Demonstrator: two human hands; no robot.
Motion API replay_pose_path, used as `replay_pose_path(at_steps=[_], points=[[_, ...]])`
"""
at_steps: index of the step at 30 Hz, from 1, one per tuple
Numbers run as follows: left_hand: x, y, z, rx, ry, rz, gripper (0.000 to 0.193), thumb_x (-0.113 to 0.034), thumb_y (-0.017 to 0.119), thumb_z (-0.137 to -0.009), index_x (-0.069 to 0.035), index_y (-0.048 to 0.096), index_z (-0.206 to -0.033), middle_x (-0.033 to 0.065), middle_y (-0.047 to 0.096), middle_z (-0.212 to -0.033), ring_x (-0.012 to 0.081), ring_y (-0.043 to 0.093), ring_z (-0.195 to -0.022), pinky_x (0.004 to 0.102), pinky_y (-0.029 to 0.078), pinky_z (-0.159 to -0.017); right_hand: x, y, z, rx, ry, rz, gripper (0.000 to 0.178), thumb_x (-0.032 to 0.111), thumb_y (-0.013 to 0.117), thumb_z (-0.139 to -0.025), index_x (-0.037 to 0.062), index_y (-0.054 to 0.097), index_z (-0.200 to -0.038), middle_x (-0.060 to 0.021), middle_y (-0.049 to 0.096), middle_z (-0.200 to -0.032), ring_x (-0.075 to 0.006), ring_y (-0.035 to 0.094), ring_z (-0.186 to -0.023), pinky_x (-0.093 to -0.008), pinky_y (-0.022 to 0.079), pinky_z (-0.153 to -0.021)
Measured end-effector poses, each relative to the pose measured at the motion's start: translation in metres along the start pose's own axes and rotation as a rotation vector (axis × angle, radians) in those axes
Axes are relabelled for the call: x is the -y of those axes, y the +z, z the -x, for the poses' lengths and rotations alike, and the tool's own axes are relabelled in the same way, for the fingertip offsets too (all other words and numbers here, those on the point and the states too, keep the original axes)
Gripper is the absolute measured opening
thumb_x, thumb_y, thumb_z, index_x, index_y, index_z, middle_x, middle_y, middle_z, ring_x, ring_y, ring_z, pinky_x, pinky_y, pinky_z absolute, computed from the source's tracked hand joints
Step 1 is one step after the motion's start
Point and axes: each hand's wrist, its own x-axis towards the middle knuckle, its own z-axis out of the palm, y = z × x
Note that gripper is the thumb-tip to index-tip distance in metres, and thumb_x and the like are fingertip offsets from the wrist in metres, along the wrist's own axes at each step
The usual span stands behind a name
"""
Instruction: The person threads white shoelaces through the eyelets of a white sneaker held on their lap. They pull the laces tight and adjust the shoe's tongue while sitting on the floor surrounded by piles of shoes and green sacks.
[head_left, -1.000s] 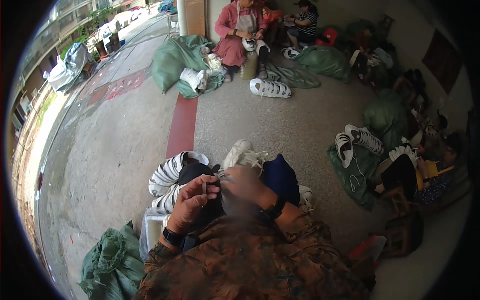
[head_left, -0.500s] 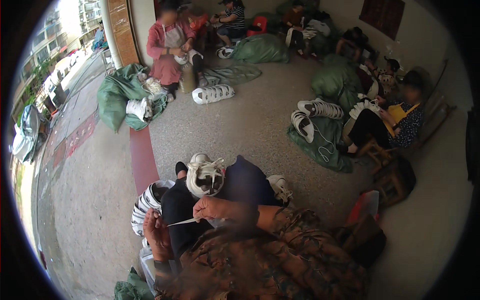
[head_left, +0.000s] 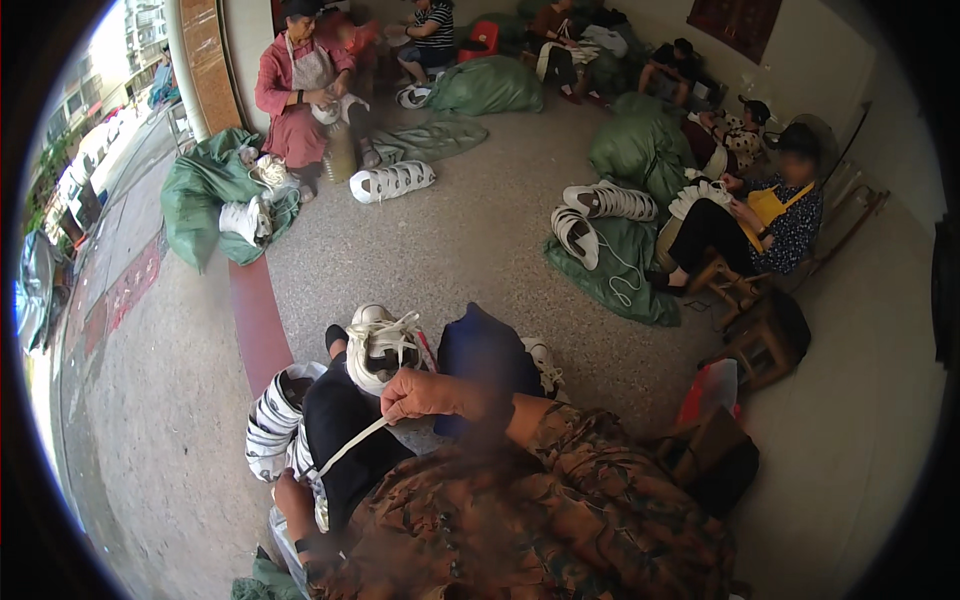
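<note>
A flat off-white shoelace [head_left: 352, 446] runs slantwise over my dark trouser leg. Its upper end is pinched in the closed fingers of my right hand [head_left: 425, 394]. My left hand [head_left: 294, 500] is lower, close to the lace's other end, with fingers closed around it; the fingertips are partly hidden. In front of my knees rests a white sneaker [head_left: 384, 345] with loose laces over its opening. Beside my left leg stands a row of nested white shoes [head_left: 272, 432]. Another white shoe [head_left: 546, 366] shows partly behind my right knee.
Green sacks [head_left: 625, 275] with white shoes on them lie at the right, near a seated person in a yellow apron [head_left: 768, 218]. Another sack [head_left: 205, 200] lies far left by a person in pink. A shoe row [head_left: 393, 182] sits mid-floor. Wooden stools [head_left: 750, 345] stand right.
My left hand has moved down and a little left, away from my right hand. More of the lace now stretches between them. The whole view has shifted slightly.
</note>
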Motion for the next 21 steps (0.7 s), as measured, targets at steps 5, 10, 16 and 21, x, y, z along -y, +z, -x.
replay_pose_path(at_steps=[5, 10, 16, 21], points=[[-0.121, -0.076, 0.000, -0.139, 0.446, 0.631, 0.029, -0.011, 0.062, -0.081, 0.003, 0.058, -0.107, 0.0198, 0.060, -0.105, 0.0358, 0.056, -0.101, 0.0382, 0.043, -0.089, -0.007, 0.013, -0.013, 0.084, -0.069, 0.302, 0.008, 0.006, 0.061, -0.074, -0.0019, 0.063, -0.072, -0.0047, 0.062, -0.066, -0.0093, 0.054, -0.062, -0.0251, 0.044, -0.060], [-0.182, -0.099, 0.010, 0.860, 0.410, 1.295, 0.028, -0.022, 0.056, -0.091, 0.002, 0.059, -0.106, 0.0023, 0.059, -0.076, 0.0084, 0.053, -0.067, 0.0206, 0.043, -0.063, -0.001, 0.009, -0.010, -0.082, -0.172, 0.272, 0.013, 0.010, 0.061, -0.081, -0.0001, 0.061, -0.072, 0.0021, 0.054, -0.061, -0.0054, 0.047, -0.059, -0.0238, 0.039, -0.055], [-0.162, -0.054, -0.008, 0.620, 0.051, 1.731, 0.020, -0.021, 0.055, -0.093, -0.003, 0.059, -0.085, -0.0040, 0.048, -0.061, 0.0035, 0.038, -0.052, 0.0186, 0.030, -0.047, -0.008, -0.021, 0.001, -0.400, -0.103, 0.366, 0.015, 0.011, 0.062, -0.083, 0.0000, 0.059, -0.073, 0.0020, 0.051, -0.060, -0.0046, 0.044, -0.059, -0.0216, 0.038, -0.054], [-0.151, -0.016, -0.051, 0.444, -0.442, 2.223, 0.014, -0.018, 0.048, -0.095, -0.007, 0.052, -0.087, -0.0009, 0.051, -0.070, 0.0044, 0.038, -0.052, 0.0182, 0.032, -0.046, -0.004, -0.029, -0.024, -0.499, -0.150, 0.902, 0.021, 0.019, 0.065, -0.081, -0.0006, 0.056, -0.084, -0.0182, 0.061, -0.078, -0.0315, 0.058, -0.072, -0.0386, 0.045, -0.064]])
